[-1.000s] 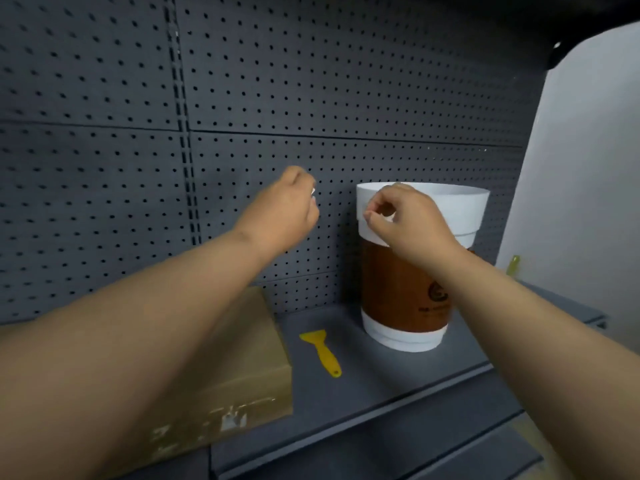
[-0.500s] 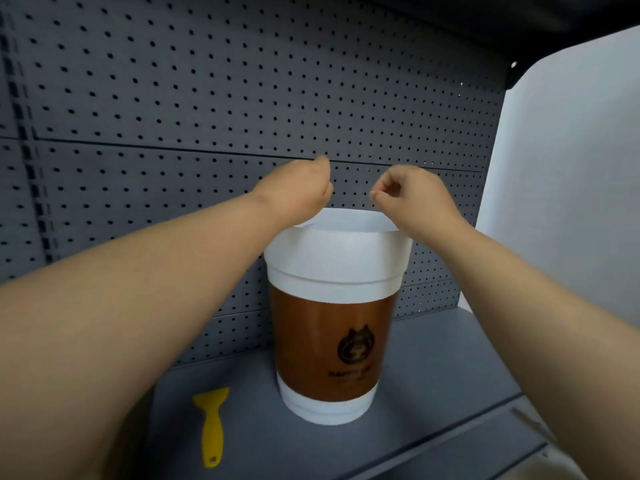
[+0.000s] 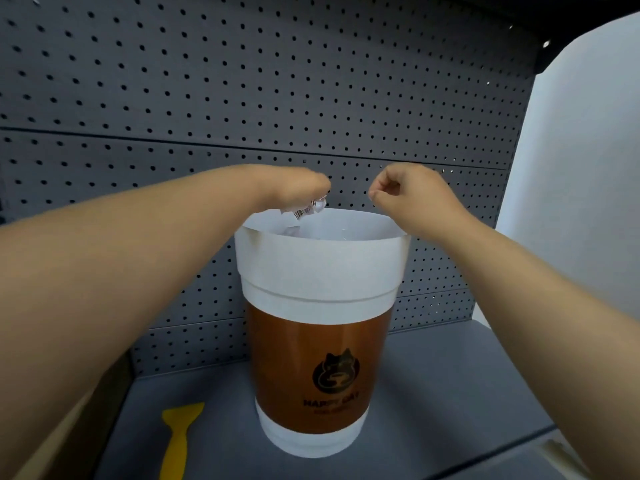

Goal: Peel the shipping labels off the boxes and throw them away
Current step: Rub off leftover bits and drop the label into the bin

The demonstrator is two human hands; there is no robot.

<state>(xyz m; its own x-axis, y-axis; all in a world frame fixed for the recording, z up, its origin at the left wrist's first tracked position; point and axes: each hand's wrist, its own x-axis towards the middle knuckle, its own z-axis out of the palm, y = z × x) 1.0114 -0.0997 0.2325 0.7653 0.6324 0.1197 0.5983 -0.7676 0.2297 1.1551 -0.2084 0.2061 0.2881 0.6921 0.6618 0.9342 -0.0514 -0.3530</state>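
Observation:
A cup-shaped bin (image 3: 322, 271), white at the rim and base with a brown band and a cat logo, stands on the grey shelf. My left hand (image 3: 294, 188) hovers over its left rim, fingers closed on a crumpled white shipping label (image 3: 309, 210) with a barcode that hangs just above the opening. More white paper lies inside the bin. My right hand (image 3: 405, 192) is above the right rim, fingers pinched together with nothing visible in them. A sliver of the cardboard box (image 3: 74, 434) shows at the lower left, mostly hidden by my left forearm.
A yellow plastic scraper (image 3: 178, 434) lies on the grey shelf (image 3: 450, 393) left of the bin. A dark pegboard wall (image 3: 277, 81) rises close behind. A white panel (image 3: 581, 168) closes the right side.
The view has closed in on the bin. Both hands moved from beside it to above its rim. The crumpled label now shows under my left fingers.

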